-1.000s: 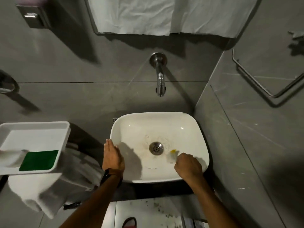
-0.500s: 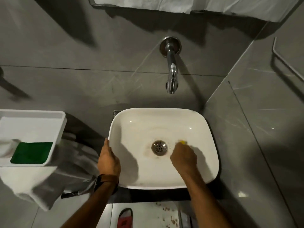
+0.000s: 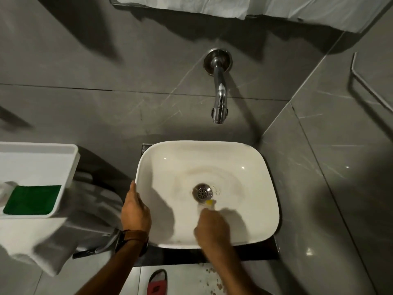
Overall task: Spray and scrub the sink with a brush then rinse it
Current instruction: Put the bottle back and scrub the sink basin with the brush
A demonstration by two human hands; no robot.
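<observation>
A white basin sink [image 3: 251, 158] sits below a chrome wall tap [image 3: 220, 99], with a metal drain [image 3: 202, 192] in its middle. My right hand [image 3: 212, 228] is inside the bowl, closed around a small brush [image 3: 207, 206] whose yellow and pale tip shows just in front of the drain, blurred. My left hand [image 3: 135, 209] rests flat against the sink's left outer rim, fingers together, holding the edge. Brownish smears ring the drain. No spray bottle is in view.
A white tray [image 3: 53, 154] holding a green scouring pad [image 3: 32, 200] stands at the left on a white towel [image 3: 63, 237]. Grey tiled walls close in behind and at the right. A red slipper [image 3: 157, 283] shows on the floor below.
My right hand with the brush has swept from right of the drain to just in front of it. The left hand stays on the rim. The camera has moved closer.
</observation>
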